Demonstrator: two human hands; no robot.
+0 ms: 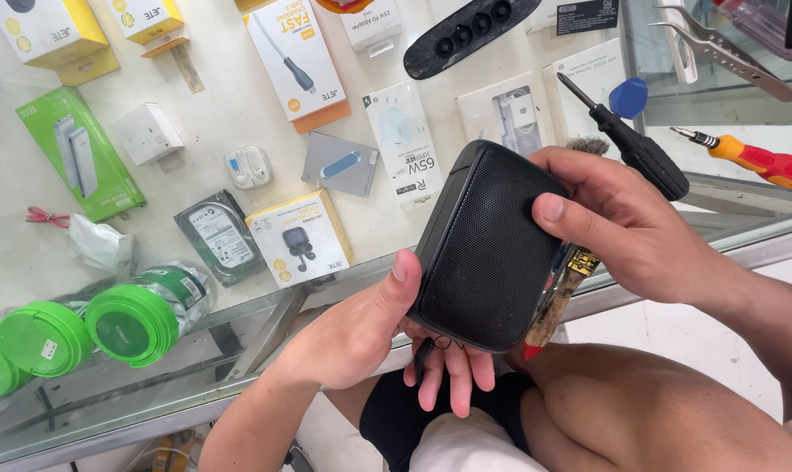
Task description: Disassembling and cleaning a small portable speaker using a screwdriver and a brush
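A black mesh-fronted speaker [488,249] is held above the front edge of the glass tabletop [239,114], over the person's lap; the left hand [370,332] cradles it from below, its grip closed on the speaker with the thumb on the left edge and fingers underneath; the right hand [623,223] has its grip clamped on the speaker's right side, thumb on the mesh; a black-handled screwdriver [628,140] lies just behind that hand; a red-and-orange screwdriver [754,159] lies farther right; boxed accessories [298,238] lie under the glass.

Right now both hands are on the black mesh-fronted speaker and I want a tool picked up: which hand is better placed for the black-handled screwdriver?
Probably the right hand: the black-handled screwdriver lies just beyond it, while the left hand cradles the black mesh-fronted speaker from below.
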